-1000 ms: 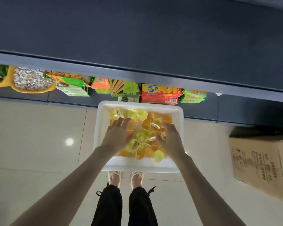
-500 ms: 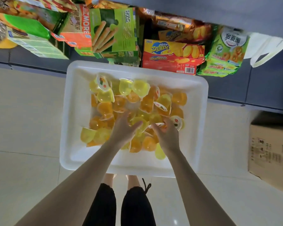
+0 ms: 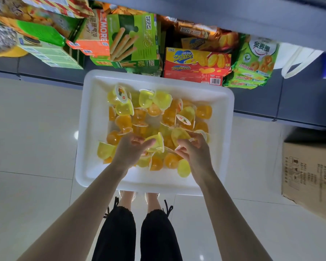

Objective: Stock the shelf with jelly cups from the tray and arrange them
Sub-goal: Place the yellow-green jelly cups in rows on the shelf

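A white tray [image 3: 90,129] lies on the floor in front of the bottom shelf [image 3: 299,102], holding several yellow and orange jelly cups [image 3: 162,100]. My left hand [image 3: 129,152] is in the pile and grips a yellow jelly cup [image 3: 156,143] with curled fingers. My right hand [image 3: 195,152] is beside it, fingers curled round another yellow jelly cup [image 3: 179,135] and pinching a lid edge. Both hands are over the near half of the tray.
The shelf holds snack boxes: a green biscuit-stick box [image 3: 134,38], a red Zecheese box [image 3: 196,65], green bags [image 3: 252,61]. A cardboard carton [image 3: 309,176] stands on the floor at right. My feet [image 3: 139,198] are just behind the tray.
The camera has come lower and closer to the tray. Both hands have curled round jelly cups and lifted them slightly out of the pile.
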`<action>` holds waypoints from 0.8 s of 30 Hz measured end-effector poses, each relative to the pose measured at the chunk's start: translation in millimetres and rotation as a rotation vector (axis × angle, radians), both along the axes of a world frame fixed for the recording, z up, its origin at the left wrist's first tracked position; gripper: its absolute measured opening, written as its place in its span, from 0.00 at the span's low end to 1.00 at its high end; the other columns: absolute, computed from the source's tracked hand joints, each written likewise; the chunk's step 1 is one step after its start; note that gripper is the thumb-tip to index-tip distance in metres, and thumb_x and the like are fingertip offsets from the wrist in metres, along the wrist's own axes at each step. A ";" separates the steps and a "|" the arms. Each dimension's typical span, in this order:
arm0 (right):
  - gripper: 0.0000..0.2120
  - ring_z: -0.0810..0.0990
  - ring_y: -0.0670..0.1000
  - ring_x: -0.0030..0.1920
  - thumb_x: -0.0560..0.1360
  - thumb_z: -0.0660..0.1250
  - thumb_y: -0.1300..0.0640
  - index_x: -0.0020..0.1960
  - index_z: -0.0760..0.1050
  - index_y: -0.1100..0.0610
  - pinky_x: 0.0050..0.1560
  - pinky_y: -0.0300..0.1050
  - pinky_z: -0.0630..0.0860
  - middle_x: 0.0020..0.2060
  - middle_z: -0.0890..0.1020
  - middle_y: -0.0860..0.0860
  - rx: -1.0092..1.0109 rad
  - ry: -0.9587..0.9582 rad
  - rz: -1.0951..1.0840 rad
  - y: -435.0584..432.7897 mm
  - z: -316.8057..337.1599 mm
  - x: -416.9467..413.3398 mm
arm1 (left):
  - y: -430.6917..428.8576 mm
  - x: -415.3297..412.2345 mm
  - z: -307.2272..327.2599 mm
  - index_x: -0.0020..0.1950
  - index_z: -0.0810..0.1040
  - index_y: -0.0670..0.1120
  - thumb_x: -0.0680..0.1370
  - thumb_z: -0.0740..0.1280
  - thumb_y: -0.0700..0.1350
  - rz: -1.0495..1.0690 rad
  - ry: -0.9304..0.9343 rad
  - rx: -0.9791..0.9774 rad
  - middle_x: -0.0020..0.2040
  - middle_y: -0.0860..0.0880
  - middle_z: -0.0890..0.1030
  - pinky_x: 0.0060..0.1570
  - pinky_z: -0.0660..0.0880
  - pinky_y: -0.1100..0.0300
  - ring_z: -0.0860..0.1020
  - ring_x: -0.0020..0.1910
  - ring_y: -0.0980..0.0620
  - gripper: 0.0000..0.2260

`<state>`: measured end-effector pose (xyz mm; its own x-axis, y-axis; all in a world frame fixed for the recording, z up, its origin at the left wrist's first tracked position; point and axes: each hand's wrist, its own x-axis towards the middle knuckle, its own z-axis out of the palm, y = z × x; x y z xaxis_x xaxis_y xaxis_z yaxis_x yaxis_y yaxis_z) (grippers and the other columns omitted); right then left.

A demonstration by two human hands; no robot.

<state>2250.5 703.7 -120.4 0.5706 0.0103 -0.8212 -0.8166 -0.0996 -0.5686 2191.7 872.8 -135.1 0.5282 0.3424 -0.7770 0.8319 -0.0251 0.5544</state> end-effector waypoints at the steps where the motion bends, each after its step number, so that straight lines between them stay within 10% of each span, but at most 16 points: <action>1: 0.16 0.79 0.53 0.47 0.71 0.70 0.64 0.57 0.73 0.56 0.44 0.40 0.79 0.48 0.77 0.58 0.033 -0.002 -0.015 -0.4 12.0 -0.6 | 0.5 -3.1 12.9 0.48 0.77 0.39 0.70 0.73 0.50 0.075 0.000 -0.049 0.39 0.46 0.81 0.40 0.77 0.59 0.80 0.35 0.51 0.16; 12: 0.18 0.79 0.54 0.43 0.64 0.71 0.62 0.53 0.72 0.57 0.41 0.46 0.80 0.41 0.77 0.55 0.443 -0.195 0.052 40.5 220.5 32.3 | 30.7 9.4 218.3 0.60 0.73 0.34 0.68 0.71 0.44 0.559 -0.399 -0.561 0.43 0.44 0.79 0.40 0.79 0.61 0.79 0.41 0.48 0.24; 18: 0.18 0.79 0.55 0.49 0.70 0.71 0.68 0.56 0.71 0.58 0.43 0.42 0.75 0.46 0.81 0.52 0.466 -0.536 0.281 87.6 396.4 57.5 | 72.6 19.2 390.4 0.59 0.76 0.54 0.72 0.71 0.39 0.426 -0.793 -0.448 0.42 0.47 0.81 0.44 0.80 0.57 0.80 0.39 0.47 0.18; 24: 0.16 0.81 0.54 0.50 0.70 0.73 0.63 0.56 0.74 0.59 0.45 0.43 0.79 0.48 0.81 0.56 0.484 -0.858 0.394 126.7 544.5 62.6 | 114.2 14.6 531.8 0.52 0.72 0.46 0.65 0.74 0.45 0.295 -1.081 -0.264 0.40 0.42 0.80 0.44 0.80 0.52 0.82 0.39 0.41 0.19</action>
